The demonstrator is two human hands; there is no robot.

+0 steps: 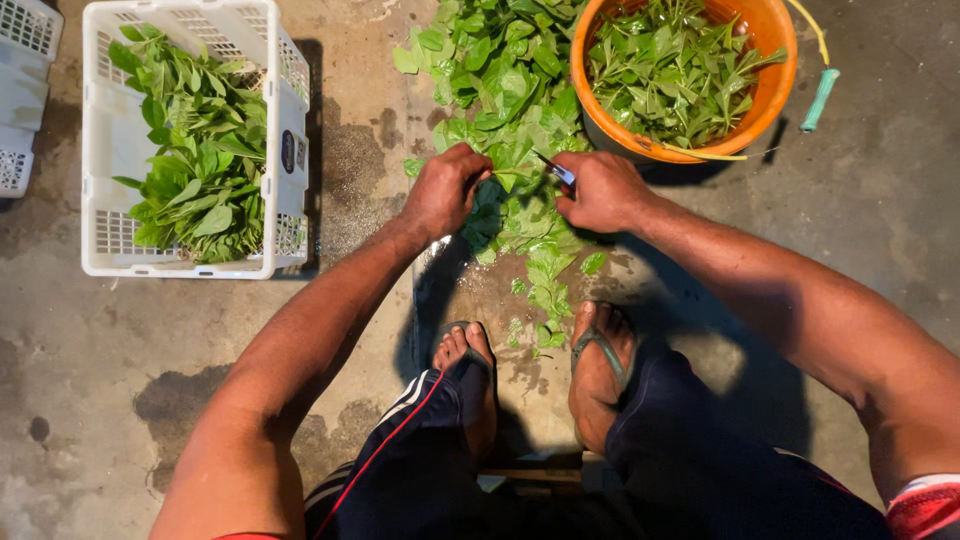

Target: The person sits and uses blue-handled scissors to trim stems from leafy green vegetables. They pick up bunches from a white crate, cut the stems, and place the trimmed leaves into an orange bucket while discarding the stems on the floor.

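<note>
1. Head view, looking straight down: the left hand (445,190) is closed, its fingers pinched on a green leafy sprig (512,178) at the near edge of the pile.
2. The right hand (605,192) is curled into a fist around a small knife (558,173), whose blade tip points toward the sprig, just beside the left hand's fingertips. (Whether the blade actually touches the stem cannot be told.)
3. The sprig sits between the two hands, above a loose pile of leaves (510,90) spread on the concrete floor (880,180), which runs from the top of the picture down toward the person's feet.
4. An orange tub (775,80) stands at the upper right, touching the pile's edge, and is filled with more green leaves; it lies just beyond the right hand.
5. A white plastic crate (100,150) stands at the upper left, well apart from the hands, and holds a bundle of longer leafy stems laid along its length.
6. Part of a second white crate (20,100) shows at the far left edge.
7. A green-handled object (820,100) lies on the floor just right of the tub.
8. The left foot (470,380) is bare on the floor, and the right foot (600,370) wears a sandal; scattered leaf scraps lie between them.
9. The floor shows dark wet patches near the crate and the feet.
</note>
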